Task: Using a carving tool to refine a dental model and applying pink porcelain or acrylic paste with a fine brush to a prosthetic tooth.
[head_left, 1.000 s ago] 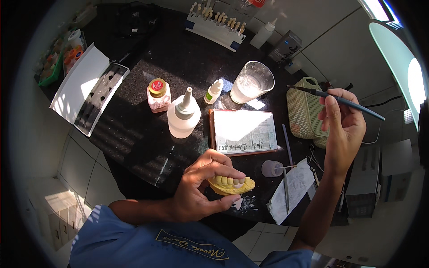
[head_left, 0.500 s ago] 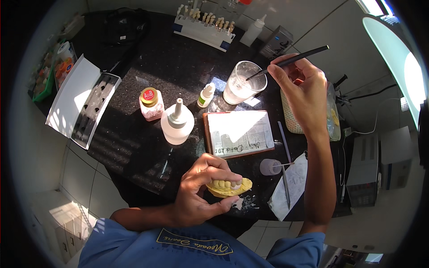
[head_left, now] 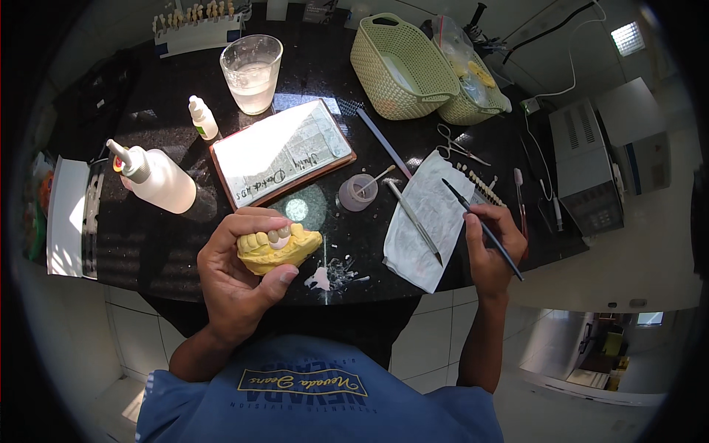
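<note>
My left hand [head_left: 240, 273] grips a yellow dental cast [head_left: 279, 248] with a row of teeth on top, held just above the near edge of the black counter [head_left: 148, 244]. My right hand [head_left: 491, 247] holds a thin dark brush [head_left: 480, 225] like a pen, its tip resting over a white paper towel [head_left: 425, 218]. A metal instrument [head_left: 413, 221] lies on that towel. A small round dish [head_left: 357, 193] with a stick in it stands between my hands.
A glass slab on a brown tray [head_left: 281, 151], a glass of cloudy water [head_left: 252, 64], a white squeeze bottle [head_left: 153, 179], a small dropper bottle [head_left: 202, 118], two woven baskets [head_left: 399, 66], scissors [head_left: 458, 144], a tooth shade rack [head_left: 199, 26] and a grey box [head_left: 587, 170].
My right hand came down from near the glass of water to the paper towel at the counter's right, still holding the brush. My left hand kept the cast.
</note>
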A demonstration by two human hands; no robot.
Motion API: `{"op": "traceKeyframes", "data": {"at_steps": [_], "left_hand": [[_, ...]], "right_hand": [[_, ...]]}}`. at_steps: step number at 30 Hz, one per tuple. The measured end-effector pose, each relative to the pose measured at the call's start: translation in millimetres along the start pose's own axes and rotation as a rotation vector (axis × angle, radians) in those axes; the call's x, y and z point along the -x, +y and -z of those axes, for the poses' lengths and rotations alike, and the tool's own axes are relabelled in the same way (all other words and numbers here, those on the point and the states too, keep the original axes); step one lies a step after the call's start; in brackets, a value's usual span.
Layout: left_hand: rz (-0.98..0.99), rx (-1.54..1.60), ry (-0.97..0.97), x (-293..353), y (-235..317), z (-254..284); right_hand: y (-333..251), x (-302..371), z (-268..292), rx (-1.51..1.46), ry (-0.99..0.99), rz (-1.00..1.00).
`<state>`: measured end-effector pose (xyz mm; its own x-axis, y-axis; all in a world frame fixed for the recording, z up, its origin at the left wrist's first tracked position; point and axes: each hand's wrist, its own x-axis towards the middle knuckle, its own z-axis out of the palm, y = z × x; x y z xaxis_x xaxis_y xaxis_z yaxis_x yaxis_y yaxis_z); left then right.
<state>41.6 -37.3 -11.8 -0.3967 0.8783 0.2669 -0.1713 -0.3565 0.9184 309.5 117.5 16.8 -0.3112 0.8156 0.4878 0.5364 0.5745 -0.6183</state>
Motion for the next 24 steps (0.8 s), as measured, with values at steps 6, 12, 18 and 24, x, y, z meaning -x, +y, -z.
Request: {"op": "traceKeyframes", "data": {"at_steps": [6,12,18,24], "left_hand": [[-0.046,-0.059,-0.025,3.2,-1.8,-16.6],[-0.086,-0.029,-0.05,9.2,-5.8,-25.4],[-0.132,-0.094,-0.2,0.0,-4.9,-26.7],[-0.149,0.008,-0.21,6.3,3.5,-26.8]], "right_hand": [[8.1,12.2,-6.9,0.128,-0.083,0.194],[10.5,34.5,1.5,-0.092,0.012,-0.017],[-1.2,48.5,8.2,-0.194,0.177,-0.071],[-75.5,30.0,-43.0,-0.501,-0.172,0.208]]}}
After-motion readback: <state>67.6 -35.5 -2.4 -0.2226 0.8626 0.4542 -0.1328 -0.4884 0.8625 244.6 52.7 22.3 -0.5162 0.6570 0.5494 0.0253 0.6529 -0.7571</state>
